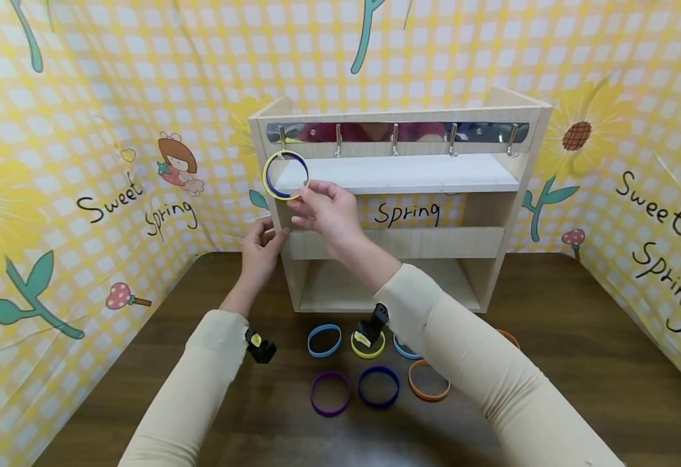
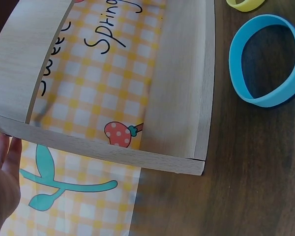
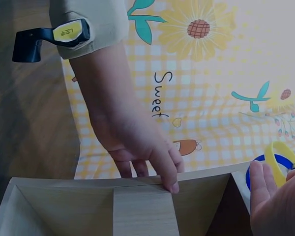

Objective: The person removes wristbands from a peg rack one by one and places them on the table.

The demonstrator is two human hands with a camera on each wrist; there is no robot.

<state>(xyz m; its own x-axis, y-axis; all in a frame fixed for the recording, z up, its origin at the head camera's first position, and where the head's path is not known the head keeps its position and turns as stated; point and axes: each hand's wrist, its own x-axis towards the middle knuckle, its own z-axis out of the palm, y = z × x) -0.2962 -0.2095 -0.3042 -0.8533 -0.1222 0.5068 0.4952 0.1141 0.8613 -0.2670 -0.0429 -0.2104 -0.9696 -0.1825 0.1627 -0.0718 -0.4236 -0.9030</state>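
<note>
My right hand pinches a yellow wristband between thumb and fingers at its lower right edge. The band's top overlaps the tip of the leftmost hook on the wooden rack. A blue wristband shows just behind the yellow one, at the same hook. Lower down, my left hand grips the rack's left side panel, thumb at the front edge and fingers along the outer face. Part of that hand appears at the left edge of the left wrist view.
Several wristbands lie on the brown table before the rack: light blue, yellow, purple, dark blue and orange. My right forearm covers some. Other hooks line the metal strip. Patterned cloth surrounds the table.
</note>
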